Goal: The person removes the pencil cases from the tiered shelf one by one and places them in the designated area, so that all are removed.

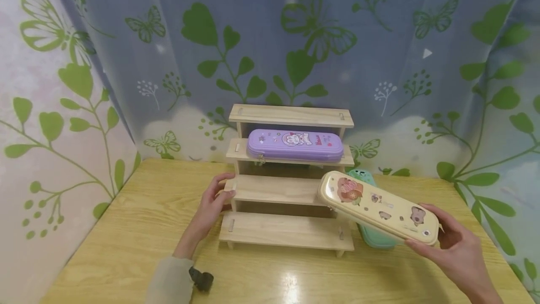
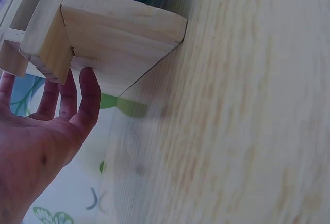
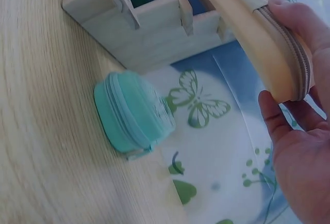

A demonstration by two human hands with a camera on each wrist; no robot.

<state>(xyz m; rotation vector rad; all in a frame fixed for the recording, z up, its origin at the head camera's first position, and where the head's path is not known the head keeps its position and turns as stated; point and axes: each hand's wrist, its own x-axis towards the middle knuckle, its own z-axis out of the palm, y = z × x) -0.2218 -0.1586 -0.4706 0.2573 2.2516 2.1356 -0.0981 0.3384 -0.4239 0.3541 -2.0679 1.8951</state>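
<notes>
A wooden stepped display rack (image 1: 287,231) stands on the table. My left hand (image 1: 214,201) holds the left end of its second step from the bottom; in the left wrist view the fingers (image 2: 90,87) touch the wood at the side panel. A cream pencil case (image 1: 379,208) with bear pictures and a zipper is tilted in front of the rack's right side, its right end gripped by my right hand (image 1: 460,245) between thumb and fingers. On a higher step lies a purple pencil case (image 1: 295,145). A mint-green pencil case (image 3: 136,113) lies on the table right of the rack, partly hidden in the head view.
The wooden table (image 1: 160,215) meets a patterned curtain (image 1: 261,36) close behind the rack, and more patterned cloth hangs at both sides. A small dark device (image 1: 201,279) sits at my left wrist.
</notes>
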